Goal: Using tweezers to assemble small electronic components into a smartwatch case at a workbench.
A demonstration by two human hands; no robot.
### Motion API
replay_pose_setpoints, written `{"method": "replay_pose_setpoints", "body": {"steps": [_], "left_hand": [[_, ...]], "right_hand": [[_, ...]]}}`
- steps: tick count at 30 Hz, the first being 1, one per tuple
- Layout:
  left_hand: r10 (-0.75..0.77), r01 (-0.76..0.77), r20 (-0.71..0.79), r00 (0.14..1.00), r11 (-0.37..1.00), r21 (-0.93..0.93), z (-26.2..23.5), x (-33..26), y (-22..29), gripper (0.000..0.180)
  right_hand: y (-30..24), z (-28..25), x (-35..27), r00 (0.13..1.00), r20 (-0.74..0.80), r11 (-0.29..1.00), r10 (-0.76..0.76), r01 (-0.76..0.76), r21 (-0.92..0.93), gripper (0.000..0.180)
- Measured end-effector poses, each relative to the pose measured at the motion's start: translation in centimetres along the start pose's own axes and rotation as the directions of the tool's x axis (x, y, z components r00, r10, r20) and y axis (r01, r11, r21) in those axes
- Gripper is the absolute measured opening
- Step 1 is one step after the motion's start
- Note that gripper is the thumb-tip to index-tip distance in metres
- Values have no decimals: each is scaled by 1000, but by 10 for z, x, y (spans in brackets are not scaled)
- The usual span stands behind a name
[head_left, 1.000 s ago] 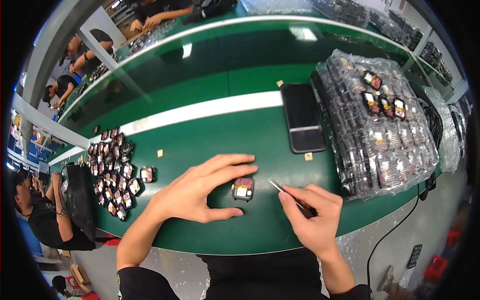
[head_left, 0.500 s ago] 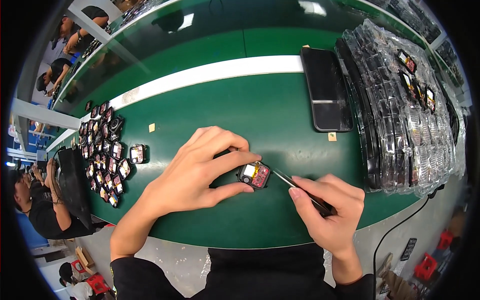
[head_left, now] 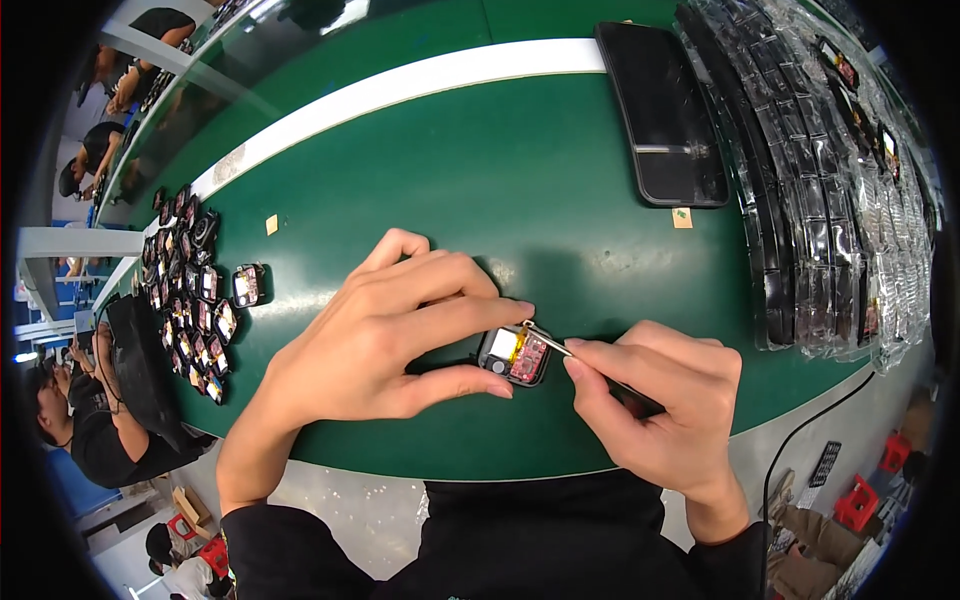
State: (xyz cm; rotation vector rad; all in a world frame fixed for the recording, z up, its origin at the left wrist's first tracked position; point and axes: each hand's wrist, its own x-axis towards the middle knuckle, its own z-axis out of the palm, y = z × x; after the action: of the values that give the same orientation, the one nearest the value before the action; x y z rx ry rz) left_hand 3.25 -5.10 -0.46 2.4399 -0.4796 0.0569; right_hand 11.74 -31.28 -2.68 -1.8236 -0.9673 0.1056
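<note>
A small black watch-like housing (head_left: 497,374) rests on the green table in front of me, its inside facing up with a red circuit board, a silvery-white block and yellow tape. My left hand (head_left: 375,345) steadies it between thumb at the lower edge and a fingertip at the upper edge. Pinched in my right hand (head_left: 670,400), a pair of thin metal tweezers (head_left: 548,341) reaches its tip to the housing's upper edge, beside the left fingertip. Whatever the tip touches is too small to make out.
Many similar housings (head_left: 205,318) lie at the left, with a single one (head_left: 248,286) apart. A black tray-like slab (head_left: 665,110) lies at back right, beside stacked clear plastic trays (head_left: 800,190). A white strip (head_left: 420,80) crosses the table. A person (head_left: 90,420) sits at left.
The tweezers' tip has moved from beside the housing's right side to its upper edge. My left hand still holds the housing. The whole view has shifted, with the table's far part higher.
</note>
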Motion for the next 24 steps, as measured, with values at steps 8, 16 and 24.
{"method": "replay_pose_setpoints", "body": {"steps": [8,16,24], "left_hand": [[-33,32,-19,999,999,-15,0,0,2,61],[-20,20,-26,999,1000,-5,-1,3,3,57],[-21,21,1,1000,999,-32,-5,1,1,55]], "right_hand": [[0,-3,-1,997,-22,997,-69,68,-31,24],[5,4,-4,976,-77,974,-202,192,-121,29],[2,5,-3,978,-48,967,-204,194,-163,30]]}}
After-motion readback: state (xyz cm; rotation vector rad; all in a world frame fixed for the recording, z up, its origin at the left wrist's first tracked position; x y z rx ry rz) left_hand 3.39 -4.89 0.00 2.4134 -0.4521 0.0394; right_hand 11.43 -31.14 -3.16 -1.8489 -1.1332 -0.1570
